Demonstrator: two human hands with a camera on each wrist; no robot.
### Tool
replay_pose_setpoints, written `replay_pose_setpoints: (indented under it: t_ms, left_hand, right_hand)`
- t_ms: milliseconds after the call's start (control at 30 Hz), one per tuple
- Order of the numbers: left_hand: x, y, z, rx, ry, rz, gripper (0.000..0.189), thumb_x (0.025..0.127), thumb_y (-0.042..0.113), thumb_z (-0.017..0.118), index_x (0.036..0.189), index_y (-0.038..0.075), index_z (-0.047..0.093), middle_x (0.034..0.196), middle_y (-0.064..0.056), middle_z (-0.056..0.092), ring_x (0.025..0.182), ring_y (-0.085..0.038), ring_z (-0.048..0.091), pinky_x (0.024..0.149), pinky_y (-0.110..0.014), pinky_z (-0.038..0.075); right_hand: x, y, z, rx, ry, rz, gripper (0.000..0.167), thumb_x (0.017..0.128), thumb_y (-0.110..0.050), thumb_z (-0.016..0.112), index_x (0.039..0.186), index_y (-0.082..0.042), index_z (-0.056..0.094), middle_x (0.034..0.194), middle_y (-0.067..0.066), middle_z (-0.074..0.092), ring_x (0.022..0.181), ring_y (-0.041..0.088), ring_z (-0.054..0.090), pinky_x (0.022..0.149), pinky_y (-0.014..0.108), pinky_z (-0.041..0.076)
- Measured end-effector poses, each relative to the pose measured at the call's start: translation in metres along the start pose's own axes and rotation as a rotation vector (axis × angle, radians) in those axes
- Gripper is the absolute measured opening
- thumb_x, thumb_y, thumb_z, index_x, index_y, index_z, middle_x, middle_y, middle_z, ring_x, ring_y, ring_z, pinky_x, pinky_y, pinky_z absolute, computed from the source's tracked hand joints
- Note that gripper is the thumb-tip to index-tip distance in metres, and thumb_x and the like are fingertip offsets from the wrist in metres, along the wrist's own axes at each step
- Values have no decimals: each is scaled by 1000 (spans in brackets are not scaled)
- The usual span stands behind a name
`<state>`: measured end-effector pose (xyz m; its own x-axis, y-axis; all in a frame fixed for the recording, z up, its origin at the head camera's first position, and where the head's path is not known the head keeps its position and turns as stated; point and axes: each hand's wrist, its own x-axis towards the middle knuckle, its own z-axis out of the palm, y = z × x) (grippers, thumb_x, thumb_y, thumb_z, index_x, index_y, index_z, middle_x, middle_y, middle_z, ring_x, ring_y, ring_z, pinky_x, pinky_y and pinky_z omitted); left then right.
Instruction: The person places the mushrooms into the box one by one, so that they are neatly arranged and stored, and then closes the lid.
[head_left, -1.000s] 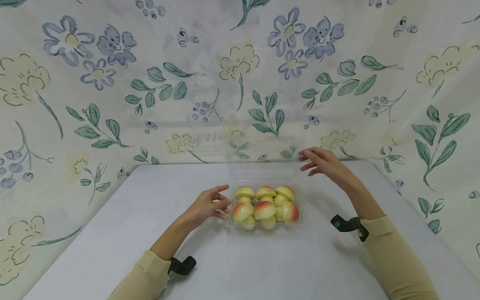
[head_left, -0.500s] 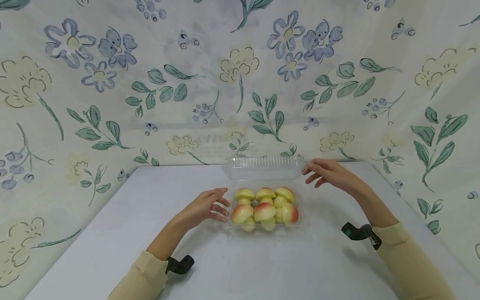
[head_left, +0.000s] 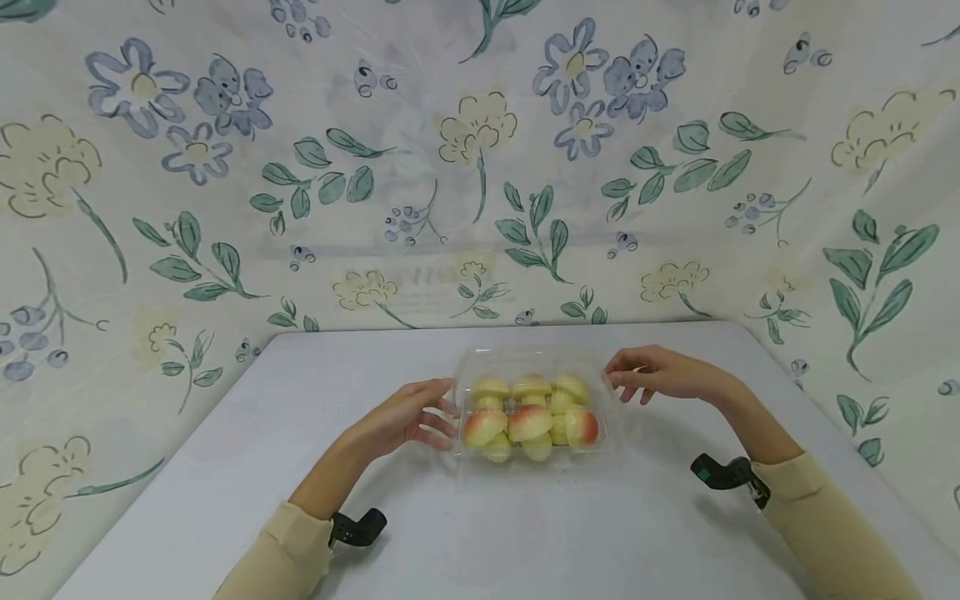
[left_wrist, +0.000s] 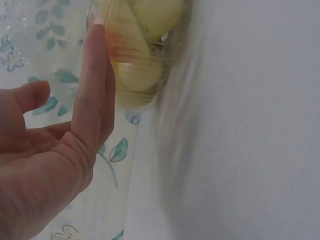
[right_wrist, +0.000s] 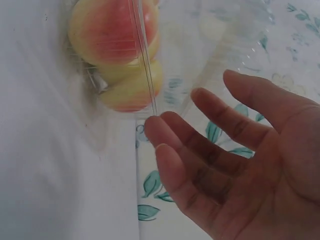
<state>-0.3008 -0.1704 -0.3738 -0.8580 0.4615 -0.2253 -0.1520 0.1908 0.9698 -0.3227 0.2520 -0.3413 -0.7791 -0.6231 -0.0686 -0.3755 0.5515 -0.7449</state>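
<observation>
A clear plastic clamshell box [head_left: 532,456] stands on the white table and holds several yellow-green, red-tinged mushroom-shaped pieces [head_left: 529,422]. Its transparent lid [head_left: 536,358] is tilted low over them, its rear edge raised. My left hand [head_left: 408,421] is at the box's left side; in the left wrist view, the straight fingers [left_wrist: 90,85] lie along its wall, thumb apart. On the right, my right hand [head_left: 663,372] has its fingertips at the lid's edge. The right wrist view shows those fingers [right_wrist: 175,165] loosely bent, the thumb away from the plastic.
The white tabletop [head_left: 480,533] stretches around the box. A curtain [head_left: 480,167] with a floral print hangs behind the table's far edge. Dark wrist cameras, one on the left sleeve [head_left: 358,529] and one on the right [head_left: 729,475], jut inward above the table.
The box's lid has swung down from standing open at the back to lying low over the pieces. My right hand has come down and nearer with it. The left hand has barely moved.
</observation>
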Motion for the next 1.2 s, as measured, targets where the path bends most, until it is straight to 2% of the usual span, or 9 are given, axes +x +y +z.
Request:
replay_pose_setpoints:
  t_ms: [100,300,467,633,800,900,1033,1200]
  left_hand:
    - [-1,0,0,5,-13,3,63,104,32,48,154,3,25,114,-13,56,85,-20,68,74,-36,63]
    - [1,-5,-2,50,-21,36,64,100,12,52,155,3,21,116,-13,58,88,-17,66,75,-34,63]
    - [2,-7,-1,71,15,82,65,98,5,54,155,3,23,116,-14,56,92,-17,64,76,-32,63]
    - [5,-8,4,60,115,107,66,97,7,60,154,7,28,117,-15,56,91,-16,64,79,-31,62]
    - [7,-10,7,60,197,134,59,97,8,60,150,4,36,134,-23,52,97,-13,63,83,-27,60]
    - [7,-10,6,44,206,134,58,96,5,59,149,2,38,145,-23,44,106,-14,59,86,-27,60]
    - [7,-8,6,31,186,114,62,94,7,62,150,4,36,154,-19,36,117,-19,55,89,-31,60]
    - [6,-6,6,37,150,105,65,95,7,63,152,5,33,158,-18,30,119,-20,54,90,-34,60]
  right_hand:
    - [0,2,1,6,-47,15,39,101,-30,56,124,1,58,115,23,62,93,24,68,73,33,60]
    - [2,5,6,12,-112,25,38,101,-30,56,123,1,59,113,17,65,92,21,68,75,33,60]
    - [4,5,8,11,-100,27,38,101,-29,55,122,2,59,114,16,66,95,23,67,75,34,59]
    - [7,6,10,20,-47,44,45,101,-31,55,133,1,53,124,20,61,98,23,67,75,33,59]
    - [11,7,14,37,-49,46,56,101,-30,55,145,2,40,133,25,57,99,23,68,75,32,60]
    - [12,6,17,55,-56,65,63,99,-30,59,149,0,34,131,23,59,99,23,68,76,33,60]
    - [13,7,21,67,-57,84,72,95,-31,65,151,-2,29,125,18,63,96,22,70,77,34,60]
    - [14,9,23,75,-54,83,76,95,-30,66,152,-2,25,121,18,66,93,21,71,76,33,60]
